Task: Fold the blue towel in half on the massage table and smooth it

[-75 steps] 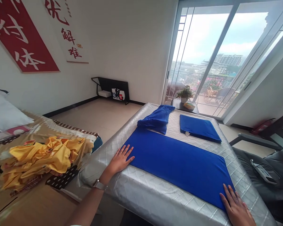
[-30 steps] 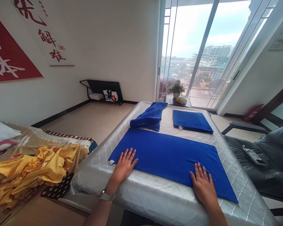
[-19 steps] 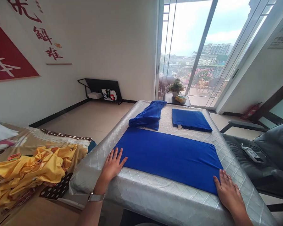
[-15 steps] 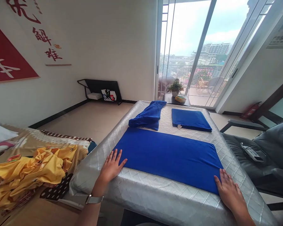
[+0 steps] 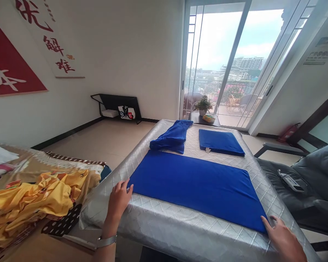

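the blue towel [image 5: 196, 187] was spread flat on the quilted surface [image 5: 180, 233], lower centre of the frame. the left hand [image 5: 119, 196] was curled at its lower-left corner, the right hand [image 5: 282, 238] at its lower-right; a pinch could not be told. both corners were best taken evenly, the cloth kept taut.

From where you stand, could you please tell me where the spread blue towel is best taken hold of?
Likely its two near corners, pinched from the near edge: the spread towel lies flat on the table, so only edges can be lifted, and the left hand and right hand sit there.
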`<state>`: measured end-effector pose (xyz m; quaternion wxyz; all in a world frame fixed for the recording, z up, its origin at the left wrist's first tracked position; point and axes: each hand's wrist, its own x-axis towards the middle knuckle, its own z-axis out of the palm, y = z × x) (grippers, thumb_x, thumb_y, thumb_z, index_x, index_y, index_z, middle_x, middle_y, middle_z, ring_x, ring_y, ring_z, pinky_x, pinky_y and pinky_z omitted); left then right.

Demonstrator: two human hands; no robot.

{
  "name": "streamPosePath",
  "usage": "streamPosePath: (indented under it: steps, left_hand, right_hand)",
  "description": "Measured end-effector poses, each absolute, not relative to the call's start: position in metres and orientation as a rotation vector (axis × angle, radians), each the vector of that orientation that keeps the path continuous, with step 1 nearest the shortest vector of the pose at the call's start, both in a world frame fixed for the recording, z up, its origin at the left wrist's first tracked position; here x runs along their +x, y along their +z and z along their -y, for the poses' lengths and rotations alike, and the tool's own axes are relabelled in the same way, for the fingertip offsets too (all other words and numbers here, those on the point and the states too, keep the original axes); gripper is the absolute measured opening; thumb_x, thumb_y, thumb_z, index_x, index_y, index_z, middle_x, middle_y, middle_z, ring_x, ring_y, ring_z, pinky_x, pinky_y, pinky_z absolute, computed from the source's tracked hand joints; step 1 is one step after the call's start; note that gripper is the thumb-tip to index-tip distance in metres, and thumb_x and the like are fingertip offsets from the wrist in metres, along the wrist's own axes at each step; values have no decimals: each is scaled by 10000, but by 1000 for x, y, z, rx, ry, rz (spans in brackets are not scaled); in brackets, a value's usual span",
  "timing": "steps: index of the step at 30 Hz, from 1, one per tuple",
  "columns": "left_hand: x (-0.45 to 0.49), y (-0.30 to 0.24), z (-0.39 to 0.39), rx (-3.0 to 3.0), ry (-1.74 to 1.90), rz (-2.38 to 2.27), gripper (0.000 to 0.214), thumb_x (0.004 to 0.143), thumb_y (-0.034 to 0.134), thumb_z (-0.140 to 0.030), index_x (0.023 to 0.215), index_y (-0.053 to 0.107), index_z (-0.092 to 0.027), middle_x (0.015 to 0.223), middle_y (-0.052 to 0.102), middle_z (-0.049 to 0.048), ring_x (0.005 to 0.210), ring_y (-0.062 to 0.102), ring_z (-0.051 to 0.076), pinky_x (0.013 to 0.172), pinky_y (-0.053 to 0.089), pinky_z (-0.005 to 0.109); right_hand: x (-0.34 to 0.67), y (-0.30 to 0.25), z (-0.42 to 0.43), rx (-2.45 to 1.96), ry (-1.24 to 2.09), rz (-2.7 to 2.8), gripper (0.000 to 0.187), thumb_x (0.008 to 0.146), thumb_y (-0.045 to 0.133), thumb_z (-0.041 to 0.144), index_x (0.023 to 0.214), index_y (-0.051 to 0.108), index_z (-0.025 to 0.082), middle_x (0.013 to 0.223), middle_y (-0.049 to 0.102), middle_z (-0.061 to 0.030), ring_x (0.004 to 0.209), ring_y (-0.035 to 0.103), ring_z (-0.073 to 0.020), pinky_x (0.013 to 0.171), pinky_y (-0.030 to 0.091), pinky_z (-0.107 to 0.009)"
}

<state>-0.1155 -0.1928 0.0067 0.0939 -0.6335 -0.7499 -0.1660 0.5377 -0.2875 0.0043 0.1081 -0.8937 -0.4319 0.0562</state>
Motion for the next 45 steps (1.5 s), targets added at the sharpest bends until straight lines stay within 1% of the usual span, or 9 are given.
streamPosePath:
  steps: [3,8,14,18,25,31,40,42,45]
  left_hand:
    - [-117,11,195,-1843,-528,2215,485,959,387,-394,1221,683,-113,1116,708,175,1038,645,314,960,487,424]
    - [-116,13,195,-1791,-498,2258,436,964,392,-368,1182,702,-153,1024,733,143,940,654,289,910,492,396]
    - [-112,14,197,-1771,-470,2285,422,979,389,-329,1199,701,-152,1048,725,152,939,662,300,859,510,390]
    - [-112,17,198,-1822,-510,2312,402,983,377,-273,1201,694,-156,1062,728,149,945,671,303,855,514,396]
    - [-115,18,199,-1863,-747,2390,373,989,354,-242,1155,685,-192,1100,707,122,929,692,252,848,537,353]
    - [-116,19,202,-1871,-896,2383,337,966,382,-256,1068,701,-215,1037,703,102,936,685,252,869,544,358]
    - [-119,13,207,-1848,-865,2420,352,980,374,-275,1095,694,-184,1064,688,124,901,688,252,819,539,345]
    - [-121,10,208,-1867,-822,2398,360,981,373,-272,1111,695,-177,1082,685,128,906,688,250,833,536,343]
    - [-122,11,210,-1893,-667,2294,364,964,385,-241,1118,707,-171,1072,686,134,925,672,278,871,527,394]
  right_hand:
    - [544,8,293,-2676,351,1152,739,814,423,754,1162,682,156,839,753,-172,712,720,-336,671,543,-440]
    - [546,12,300,-2666,464,1157,606,770,464,787,806,733,244,700,732,-146,590,696,-324,622,522,-451]
    - [536,24,298,-2692,474,1075,502,811,399,700,726,656,277,720,731,-149,659,699,-339,673,507,-451]
    - [530,38,296,-2643,463,1036,444,798,377,681,667,579,307,809,763,-127,693,694,-329,714,511,-448]
    - [520,52,300,-2571,380,998,384,743,404,666,656,566,328,859,778,-105,721,698,-332,714,517,-455]
    - [525,47,302,-2567,388,951,378,739,402,671,759,557,327,913,777,-115,776,696,-363,751,506,-488]
    - [536,21,315,-2508,337,1118,462,839,289,695,915,560,329,960,726,-139,878,683,-368,793,492,-475]
    - [540,14,318,-2502,236,1232,469,864,274,649,930,589,309,961,714,-155,918,677,-369,839,490,-476]
    - [539,12,319,-2520,-108,1409,492,892,273,552,956,657,251,950,689,-199,952,661,-387,895,477,-512]
